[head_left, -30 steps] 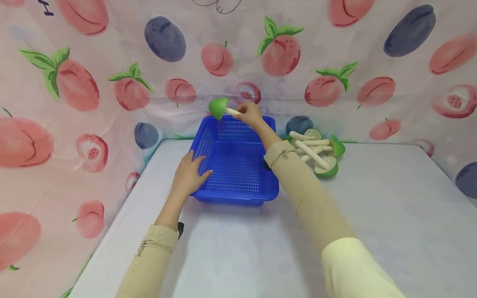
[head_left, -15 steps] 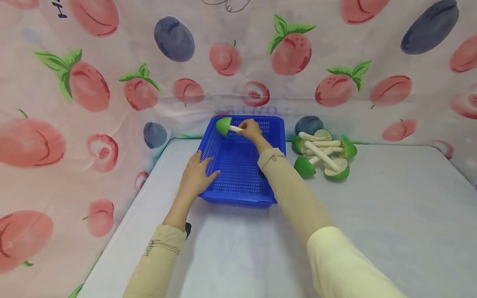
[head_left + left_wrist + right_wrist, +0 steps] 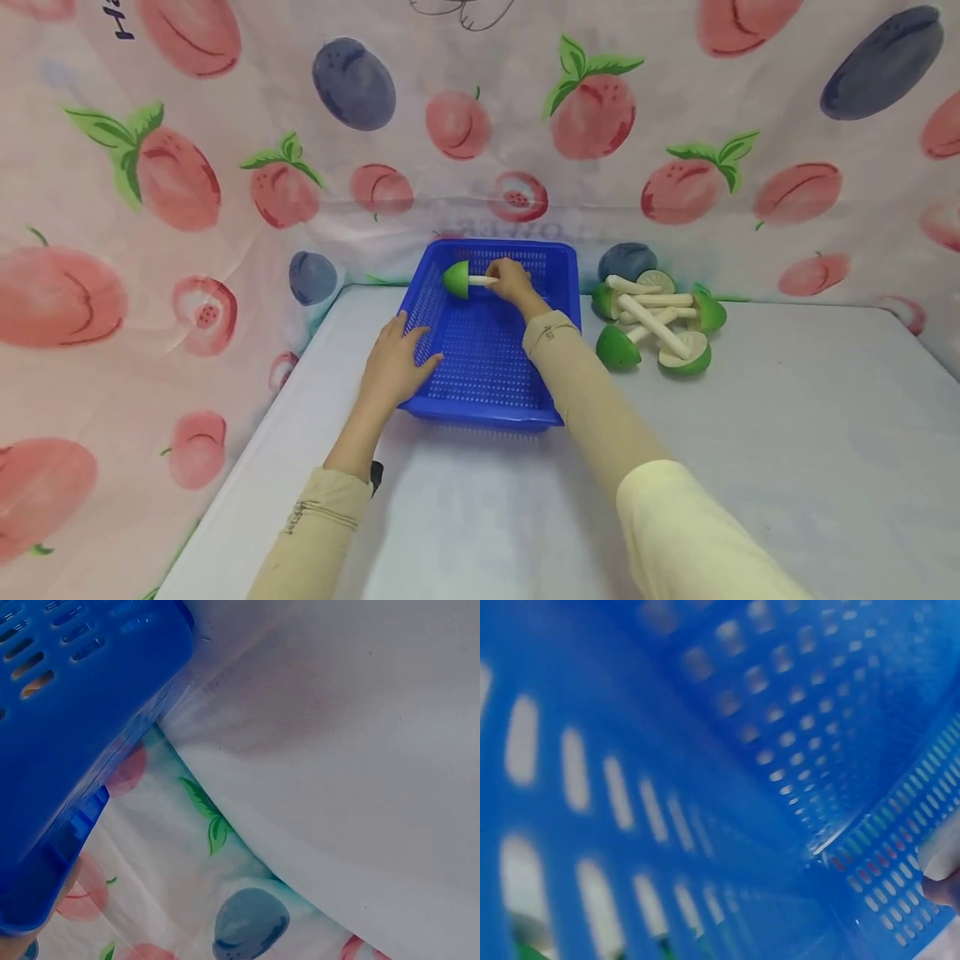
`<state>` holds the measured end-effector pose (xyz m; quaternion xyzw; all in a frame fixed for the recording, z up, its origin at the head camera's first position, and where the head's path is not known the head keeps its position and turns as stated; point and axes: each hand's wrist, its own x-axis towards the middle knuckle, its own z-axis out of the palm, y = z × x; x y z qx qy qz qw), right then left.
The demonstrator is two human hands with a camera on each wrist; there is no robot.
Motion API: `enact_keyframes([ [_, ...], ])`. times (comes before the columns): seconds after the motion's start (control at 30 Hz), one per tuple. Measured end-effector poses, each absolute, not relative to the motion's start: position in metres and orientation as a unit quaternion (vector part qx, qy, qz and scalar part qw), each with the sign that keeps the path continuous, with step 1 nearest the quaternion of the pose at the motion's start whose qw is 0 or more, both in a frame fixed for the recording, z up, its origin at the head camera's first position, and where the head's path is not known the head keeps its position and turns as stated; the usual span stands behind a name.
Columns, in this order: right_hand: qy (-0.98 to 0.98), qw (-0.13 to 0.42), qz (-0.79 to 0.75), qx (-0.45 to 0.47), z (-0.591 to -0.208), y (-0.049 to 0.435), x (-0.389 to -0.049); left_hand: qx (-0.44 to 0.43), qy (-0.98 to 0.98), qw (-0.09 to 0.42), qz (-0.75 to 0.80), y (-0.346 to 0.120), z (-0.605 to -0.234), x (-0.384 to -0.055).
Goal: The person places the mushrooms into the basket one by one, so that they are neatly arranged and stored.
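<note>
Inside the back part of the blue plastic basket (image 3: 480, 412), my right hand (image 3: 513, 282) pinches the white stem of a toy mushroom with a green cap (image 3: 456, 281). The mushroom lies sideways, cap to the left; whether it touches the basket floor I cannot tell. My left hand (image 3: 393, 362) holds the basket's left rim, thumb on the inner side and some fingers outside. In the left wrist view the basket wall (image 3: 82, 742) hides most of that hand. In the right wrist view, a fingertip (image 3: 943, 889) and a pale bit of stem show near the slotted wall.
Right of the basket lies a heap of several toy mushrooms (image 3: 660, 321) with green caps and white stems. A white-covered table (image 3: 787, 450) carries everything. A fruit-print cloth (image 3: 480, 192) stands behind and along the left side.
My right hand has lowered the mushroom from above the basket's back rim down into the basket. My left hand stays on the left rim.
</note>
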<state>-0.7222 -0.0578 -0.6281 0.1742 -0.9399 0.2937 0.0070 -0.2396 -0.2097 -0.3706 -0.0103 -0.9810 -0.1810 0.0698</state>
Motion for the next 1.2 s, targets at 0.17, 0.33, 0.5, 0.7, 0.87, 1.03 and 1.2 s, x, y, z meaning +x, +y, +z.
enact_keyframes([
  [0.17,-0.944,0.013,0.253,0.210,-0.585,-0.056,-0.666,-0.014,-0.982,0.073,-0.174,-0.211,-0.371,-0.239],
  [0.33,-0.963,-0.004,0.192,0.190,-0.469,-0.052,-0.533,-0.011,-0.983,0.067,-0.168,-0.210,-0.370,-0.240],
  [0.5,-0.976,0.010,0.109,0.187,-0.392,-0.044,-0.438,-0.012,-0.982,0.068,-0.175,-0.210,-0.369,-0.240],
  [0.7,-0.977,0.009,0.108,0.186,-0.388,-0.042,-0.429,-0.011,-0.983,0.066,-0.174,-0.210,-0.370,-0.240],
  [0.87,-0.979,0.003,0.111,0.169,-0.402,-0.045,-0.448,-0.009,-0.982,0.069,-0.178,-0.210,-0.372,-0.241],
  [1.03,-0.978,-0.003,0.139,0.155,-0.403,-0.047,-0.455,-0.009,-0.981,0.069,-0.180,-0.210,-0.371,-0.240],
  [1.2,-0.975,0.007,0.173,0.136,-0.395,-0.048,-0.452,-0.007,-0.981,0.069,-0.181,-0.210,-0.370,-0.240],
])
